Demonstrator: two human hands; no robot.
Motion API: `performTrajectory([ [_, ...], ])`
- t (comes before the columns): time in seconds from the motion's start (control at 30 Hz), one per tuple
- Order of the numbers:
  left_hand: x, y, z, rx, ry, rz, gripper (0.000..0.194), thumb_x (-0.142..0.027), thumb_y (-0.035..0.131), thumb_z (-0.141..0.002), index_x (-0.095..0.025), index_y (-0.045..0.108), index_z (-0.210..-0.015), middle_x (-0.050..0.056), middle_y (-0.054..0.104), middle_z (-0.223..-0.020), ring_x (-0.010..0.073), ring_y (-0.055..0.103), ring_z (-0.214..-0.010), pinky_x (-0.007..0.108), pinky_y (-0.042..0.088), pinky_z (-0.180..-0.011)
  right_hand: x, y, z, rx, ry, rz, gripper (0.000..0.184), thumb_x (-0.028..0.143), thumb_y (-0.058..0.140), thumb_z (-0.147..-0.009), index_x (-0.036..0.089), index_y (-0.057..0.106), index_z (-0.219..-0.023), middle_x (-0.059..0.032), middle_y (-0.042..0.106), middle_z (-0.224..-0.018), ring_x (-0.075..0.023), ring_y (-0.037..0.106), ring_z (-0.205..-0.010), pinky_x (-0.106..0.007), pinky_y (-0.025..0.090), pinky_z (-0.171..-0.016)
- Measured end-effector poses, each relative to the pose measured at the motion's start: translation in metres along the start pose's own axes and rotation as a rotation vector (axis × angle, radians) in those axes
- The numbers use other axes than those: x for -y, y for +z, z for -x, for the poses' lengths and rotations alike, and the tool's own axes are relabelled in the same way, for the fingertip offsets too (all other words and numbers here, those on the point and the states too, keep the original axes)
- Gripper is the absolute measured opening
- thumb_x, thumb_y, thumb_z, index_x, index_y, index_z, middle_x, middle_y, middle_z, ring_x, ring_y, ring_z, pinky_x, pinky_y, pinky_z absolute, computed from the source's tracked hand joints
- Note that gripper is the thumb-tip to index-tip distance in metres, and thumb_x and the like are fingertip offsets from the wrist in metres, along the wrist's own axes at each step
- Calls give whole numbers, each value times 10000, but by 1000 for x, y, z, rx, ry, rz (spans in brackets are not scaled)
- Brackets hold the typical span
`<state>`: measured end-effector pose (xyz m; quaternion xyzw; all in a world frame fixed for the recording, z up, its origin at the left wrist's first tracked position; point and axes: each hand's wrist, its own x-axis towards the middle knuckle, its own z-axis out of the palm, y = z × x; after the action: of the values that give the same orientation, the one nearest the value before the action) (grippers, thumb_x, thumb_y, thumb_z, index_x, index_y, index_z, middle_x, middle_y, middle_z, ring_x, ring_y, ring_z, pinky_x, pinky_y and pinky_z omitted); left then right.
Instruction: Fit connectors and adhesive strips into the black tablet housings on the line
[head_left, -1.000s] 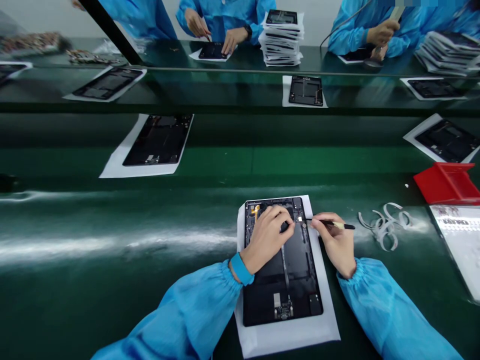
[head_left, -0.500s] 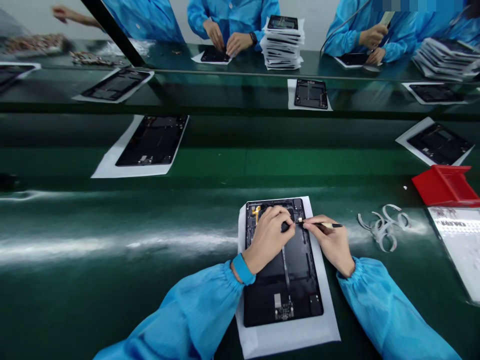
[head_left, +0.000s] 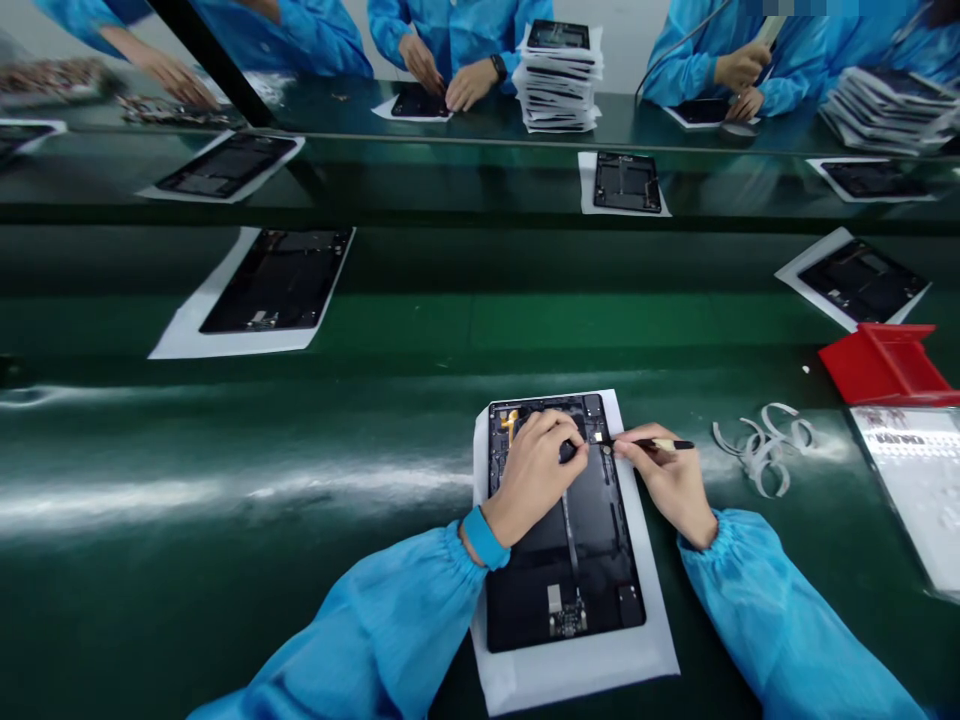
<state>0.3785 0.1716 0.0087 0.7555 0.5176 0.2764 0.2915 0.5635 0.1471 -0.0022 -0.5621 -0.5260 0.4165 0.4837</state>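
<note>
An opened tablet lies at lower center on white paper, its long axis running away from the person. The left hand curls over its upper part, grip hidden; the right hand, nearer its right edge, pinches a slim black-and-yellow pick.

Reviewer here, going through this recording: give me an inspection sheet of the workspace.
Surface: glossy green bench, with a white paper sheet on it.
Job's things: opened tablet lying on the sheet.
Clutter: curled white strips and a red tray to the right.
Hands: left hand resting on the tablet; right hand holding a black pen-like tool with its tip at the tablet.
Cables: yellow ribbon inside the tablet.
Surroundings: more tablets on sheets, a stack of tablets, a co-worker across the bench.
</note>
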Motion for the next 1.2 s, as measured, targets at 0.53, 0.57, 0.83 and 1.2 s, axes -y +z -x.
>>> performTrajectory([
  [0.53,-3,5,-3,-42,-52,2,107,-139,627,-791,-194,643,-700,13,645,-914,182,574,-895,361,450,-845,-3,-1,1,-94,16,-56,256,422,750,-771,177,677,-792,-47,679,-733,-202,669,-684,-324,568,-660],
  [0.57,-4,5,-3,-44,-50,-6,108,-140,624,-793,-194,641,-701,14,642,-913,183,576,-895,362,451,-842,-4,-2,1,-112,16,-60,254,419,751,-771,178,675,-798,-45,676,-730,-200,667,-687,-325,568,-667],
  [0.83,6,-19,17,-28,40,-79,129,-246,573,-893,-209,643,-995,43,634,-1083,198,569,-1049,395,434,-952,-4,-2,-1,-252,-40,-191,245,384,760,-774,176,644,-831,-27,645,-795,-173,659,-698,-311,561,-690],
  [1.2,6,-21,34,-201,146,-67,82,-241,624,-866,-217,699,-841,41,674,-984,198,612,-965,410,488,-903,10,-7,18,-211,-230,72,403,409,365,-1017,195,643,-818,-51,647,-843,-191,624,-845,-331,486,-809],
])
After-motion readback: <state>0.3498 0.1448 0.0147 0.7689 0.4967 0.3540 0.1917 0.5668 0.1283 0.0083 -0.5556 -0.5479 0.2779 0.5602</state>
